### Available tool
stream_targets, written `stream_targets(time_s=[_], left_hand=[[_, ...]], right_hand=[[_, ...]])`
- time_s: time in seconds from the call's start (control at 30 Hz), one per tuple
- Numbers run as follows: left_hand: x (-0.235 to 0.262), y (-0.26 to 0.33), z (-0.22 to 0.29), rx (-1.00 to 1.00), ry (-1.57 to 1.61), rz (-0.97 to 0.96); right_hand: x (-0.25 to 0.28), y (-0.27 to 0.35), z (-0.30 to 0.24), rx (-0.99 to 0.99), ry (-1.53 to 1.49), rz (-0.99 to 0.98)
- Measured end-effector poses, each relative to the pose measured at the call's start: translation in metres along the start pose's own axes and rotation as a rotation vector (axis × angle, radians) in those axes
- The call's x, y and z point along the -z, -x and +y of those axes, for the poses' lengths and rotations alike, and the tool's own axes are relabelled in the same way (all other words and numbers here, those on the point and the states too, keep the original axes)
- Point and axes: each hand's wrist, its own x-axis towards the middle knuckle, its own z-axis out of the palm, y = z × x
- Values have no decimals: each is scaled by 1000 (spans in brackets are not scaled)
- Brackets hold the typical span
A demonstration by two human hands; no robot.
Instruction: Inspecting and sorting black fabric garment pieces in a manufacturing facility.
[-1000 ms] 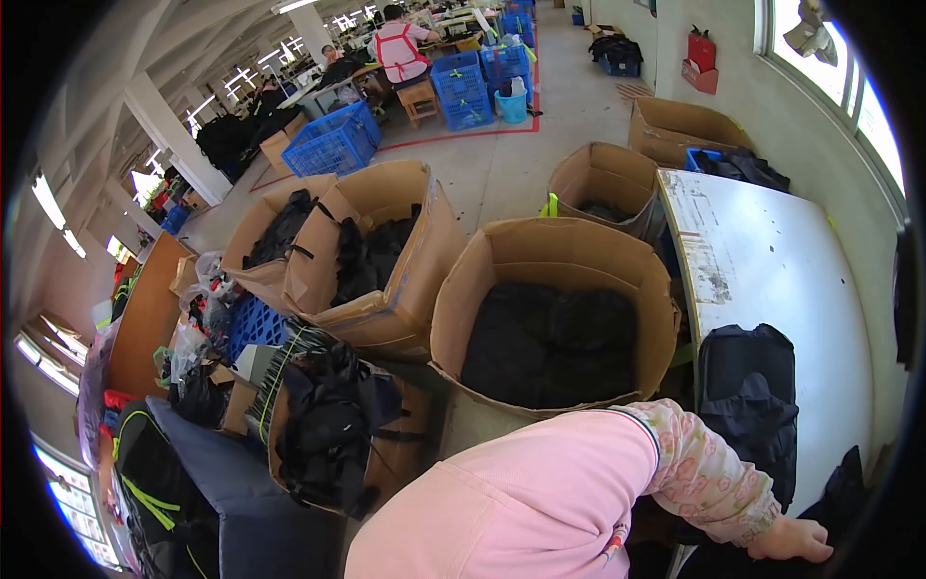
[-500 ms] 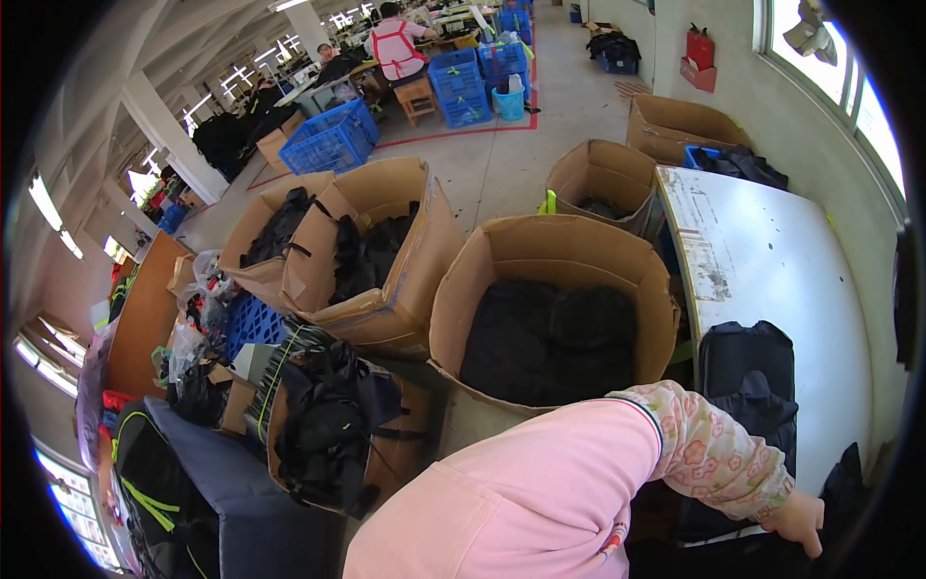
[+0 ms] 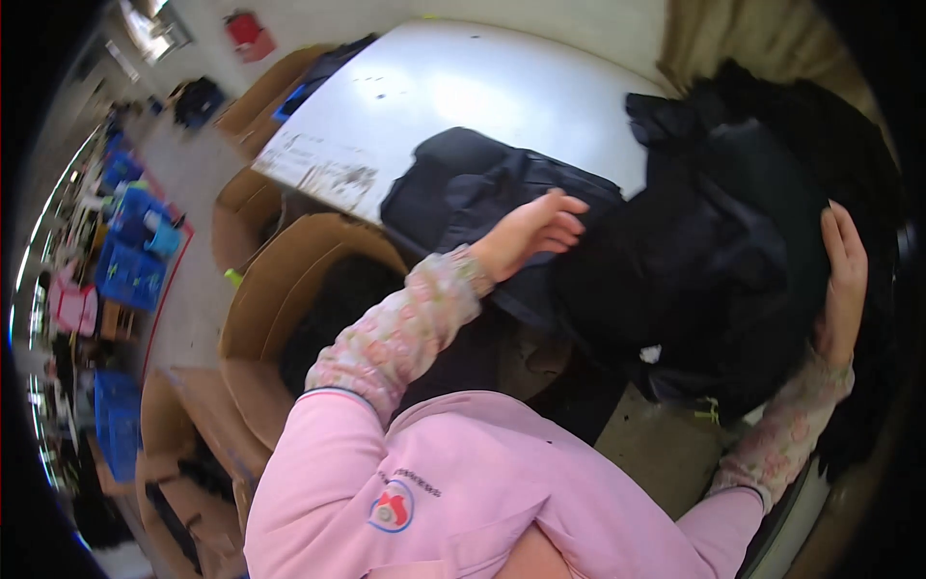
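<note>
A large, soft black bag (image 3: 685,261) spans the near right end of the table, with a small white patch on its lower part. My right hand (image 3: 843,280) grips its right side, the fingers long against the fabric and the thumb partly hidden. My left hand (image 3: 540,232) is off the bag's left side, its fingers loosely bent and apart, with nothing visible in them. Below that hand, a flat black padded piece (image 3: 458,174) lies on the white table (image 3: 434,77), overhanging its near edge. Floral sleeves cover both my forearms.
Behind the bag, more black fabric (image 3: 820,125) is heaped at the right. An open cardboard box (image 3: 256,304) holding black items stands left of my left arm. Another carton (image 3: 183,434) is nearer. Blue crates (image 3: 125,275) stand on the floor at the far left.
My view has swung right, toward the table end. My left hand and arm now show with the right, and the large black bag is between my hands.
</note>
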Motion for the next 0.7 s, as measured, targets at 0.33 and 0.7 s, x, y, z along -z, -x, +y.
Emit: stream_targets(time_s=[0.33,0.7], left_hand=[[-49,9,-124,200,560,-341],[-163,-10,-18,445,781,278]], right_hand=[[10,15,-21,63,-544,30],[-45,36,81,197,403,208]])
